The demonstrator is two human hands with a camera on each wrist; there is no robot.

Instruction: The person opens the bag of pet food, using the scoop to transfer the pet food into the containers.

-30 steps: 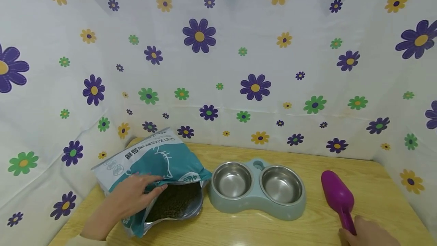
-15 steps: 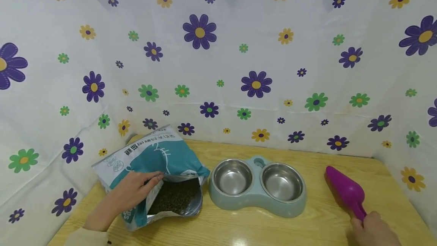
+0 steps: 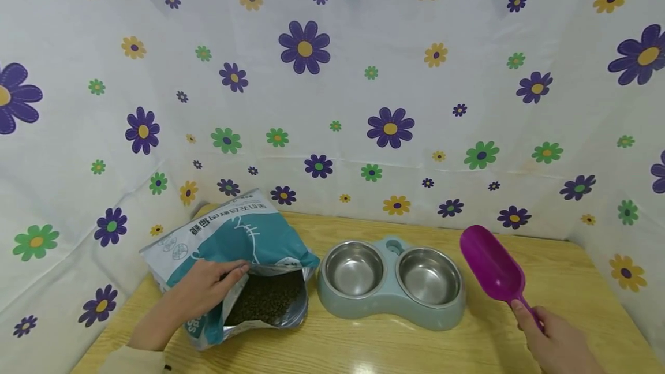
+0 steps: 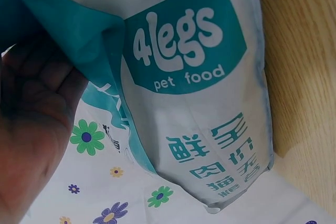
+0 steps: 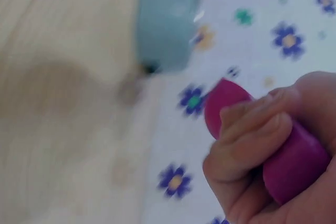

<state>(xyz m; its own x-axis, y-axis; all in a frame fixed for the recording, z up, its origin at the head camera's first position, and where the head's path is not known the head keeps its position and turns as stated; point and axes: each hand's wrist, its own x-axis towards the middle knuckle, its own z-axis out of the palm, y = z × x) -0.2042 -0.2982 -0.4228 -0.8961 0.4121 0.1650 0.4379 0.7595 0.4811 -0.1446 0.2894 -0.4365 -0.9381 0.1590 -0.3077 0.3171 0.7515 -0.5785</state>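
Note:
At the left lies a teal-and-white pet food bag [image 3: 270, 229], its mouth open toward me and brown kibble [image 3: 270, 299] showing inside. My left hand [image 3: 208, 284] pinches the upper edge of that mouth; in the left wrist view its fingers [image 4: 47, 72] go behind the teal flap. On the right, my right hand [image 3: 556, 333] grips the handle of a purple scoop [image 3: 493, 264], which is raised off the table with its hollow facing up and nothing seen in it. Between them stands a light-blue double pet bowl stand [image 3: 389, 299] with two steel bowls, both bare inside.
Everything stands on a light wooden table [image 3: 389, 351]. A white cloth with flowers [image 3: 332, 97] hangs behind it and along both sides. The bag's right edge is close to the bowl stand.
My right hand has lifted the scoop off the table, turned its hollow upward and brought it left toward the bowls. The left hand has raised the bag's edge, widening its mouth.

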